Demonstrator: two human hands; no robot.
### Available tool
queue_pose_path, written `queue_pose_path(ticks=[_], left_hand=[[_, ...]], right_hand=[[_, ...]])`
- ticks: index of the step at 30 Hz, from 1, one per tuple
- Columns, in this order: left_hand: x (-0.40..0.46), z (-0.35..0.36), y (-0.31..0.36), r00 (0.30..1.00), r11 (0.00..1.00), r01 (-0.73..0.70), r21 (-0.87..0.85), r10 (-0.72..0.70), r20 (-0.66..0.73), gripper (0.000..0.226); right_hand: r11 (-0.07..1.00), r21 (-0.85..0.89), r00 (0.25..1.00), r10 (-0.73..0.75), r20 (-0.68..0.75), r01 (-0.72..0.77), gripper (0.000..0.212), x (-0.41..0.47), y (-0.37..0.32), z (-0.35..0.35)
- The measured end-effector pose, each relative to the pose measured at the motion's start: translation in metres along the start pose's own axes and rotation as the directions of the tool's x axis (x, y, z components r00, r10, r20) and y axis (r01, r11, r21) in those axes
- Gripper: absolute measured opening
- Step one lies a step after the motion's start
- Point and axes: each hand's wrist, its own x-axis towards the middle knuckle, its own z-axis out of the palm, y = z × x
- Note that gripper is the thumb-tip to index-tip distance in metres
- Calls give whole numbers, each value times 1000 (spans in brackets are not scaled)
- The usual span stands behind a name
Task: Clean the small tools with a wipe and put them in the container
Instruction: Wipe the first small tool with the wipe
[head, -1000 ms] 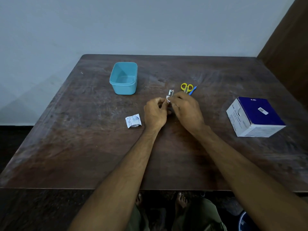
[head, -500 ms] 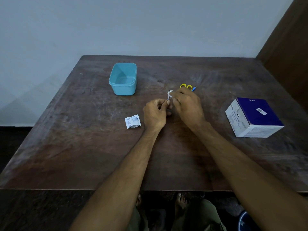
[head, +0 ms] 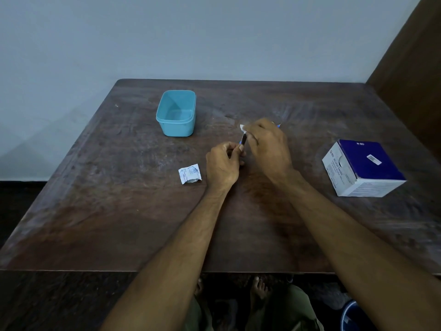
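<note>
Pinching a small tool (head: 243,139), left hand (head: 222,167); right hand (head: 268,145) fingers clamp wipe (head: 242,127), mid-table (head: 119,223), container (head: 176,113) well apart.

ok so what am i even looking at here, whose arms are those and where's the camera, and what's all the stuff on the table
There is no machine here, only a person working with bare hands. The one picture comes from a wide-angle camera worn on the person's head, looking forward and down, so the arms reach in from the bottom edge.

The left hand pinches a small dark metal tool by its lower end. The right hand rubs a white wipe over the tool's upper end.

On the wooden table stand an empty teal container at the back, a torn wipe wrapper left of the hands, and a blue and white box of alcohol swabs on the right. Something blue peeks out behind the right hand; I cannot tell what it is.
</note>
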Motion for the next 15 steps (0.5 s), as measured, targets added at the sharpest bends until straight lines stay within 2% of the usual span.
queue_pose_path(ticks=[3, 5, 8, 12, 15], left_hand=[[0, -1, 0, 1000, 1000, -17, 19, 17, -10, 16], [1, -1, -1, 999, 998, -28, 48, 29, -19, 17], [1, 0, -2, 999, 999, -32, 28, 32, -7, 17], [2, -1, -2, 999, 999, -25, 28, 26, -34, 14], [2, -1, -1, 999, 999, -28, 33, 29, -18, 13]], right_hand=[[986, -153, 996, -61, 68, 71, 26, -12, -1, 7], [986, -165, 995, -15, 100, 31, 33, -16, 2, 10], [991, -133, 997, -2, 83, 13, 41, -14, 5, 9], [996, -73, 993, -35, 116, 44, 29, -18, 1, 8], [980, 129, 986, 138, 93, -149, 18, -18, 2, 6]])
